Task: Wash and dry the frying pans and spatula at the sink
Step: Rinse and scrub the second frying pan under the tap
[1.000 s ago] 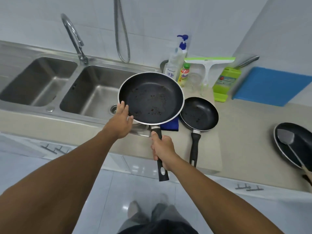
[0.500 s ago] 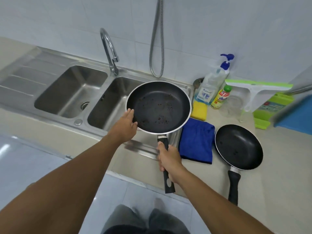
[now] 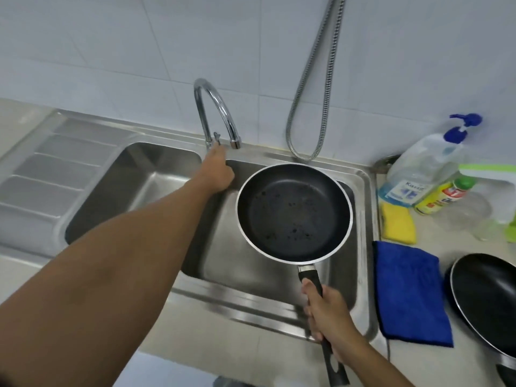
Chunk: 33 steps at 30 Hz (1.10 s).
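A large black frying pan (image 3: 293,213) with burnt specks hangs level over the right basin of the steel sink (image 3: 363,191). My right hand (image 3: 325,311) grips its black handle. My left hand (image 3: 219,169) is stretched out to the base of the chrome tap (image 3: 215,113), fingertips at the small tap lever; whether it grips the lever I cannot tell. A second black frying pan (image 3: 485,300) lies on the counter at the right edge, partly cut off. The spatula is out of view.
A blue cloth (image 3: 410,291) lies on the counter between sink and second pan. Behind it sit a yellow sponge (image 3: 398,226), a soap pump bottle (image 3: 424,169) and a yellow bottle (image 3: 444,196). A metal hose (image 3: 315,107) hangs on the tiled wall. The left basin and drainboard (image 3: 50,174) lie left.
My left hand has let go of the pan's rim and reached out to the tap. The pan has moved over the right basin, held by my right hand alone. The view has shifted left.
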### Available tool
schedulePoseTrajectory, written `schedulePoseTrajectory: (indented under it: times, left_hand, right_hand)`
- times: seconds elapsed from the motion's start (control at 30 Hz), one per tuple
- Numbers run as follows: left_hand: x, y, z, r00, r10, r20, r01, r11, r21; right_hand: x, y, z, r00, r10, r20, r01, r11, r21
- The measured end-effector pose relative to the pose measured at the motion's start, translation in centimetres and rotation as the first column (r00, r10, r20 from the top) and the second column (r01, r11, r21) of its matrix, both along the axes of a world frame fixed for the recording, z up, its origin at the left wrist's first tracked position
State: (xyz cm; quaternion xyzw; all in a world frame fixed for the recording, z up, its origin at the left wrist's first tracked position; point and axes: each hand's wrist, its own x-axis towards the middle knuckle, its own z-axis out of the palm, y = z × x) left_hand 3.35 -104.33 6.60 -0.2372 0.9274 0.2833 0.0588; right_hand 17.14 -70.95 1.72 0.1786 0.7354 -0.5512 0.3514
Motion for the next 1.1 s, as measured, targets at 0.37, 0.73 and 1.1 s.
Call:
schedulePoseTrajectory:
  times: [0.37,0.73,1.1]
  left_hand:
    - [-4.4,-5.3,0.0,0.993,-0.103,-0.058,0.091,0.977,-0.193]
    - [-1.1,-5.0,1.1,0.994,-0.110,0.017,0.111,0.984,-0.141]
    - [-1.1,-4.9,1.6,0.987,-0.119,0.105,0.136,0.975,-0.178]
  right_hand:
    - [-0.8,-6.5,0.1,0.999,-0.034,-0.002,0.034,0.999,0.001]
    - [-1.2,-7.2,0.2,1.000,-0.012,-0.014,0.012,1.000,0.005]
    - [-1.3,-6.8,0.2,0.999,0.021,-0.025,-0.021,1.000,-0.013]
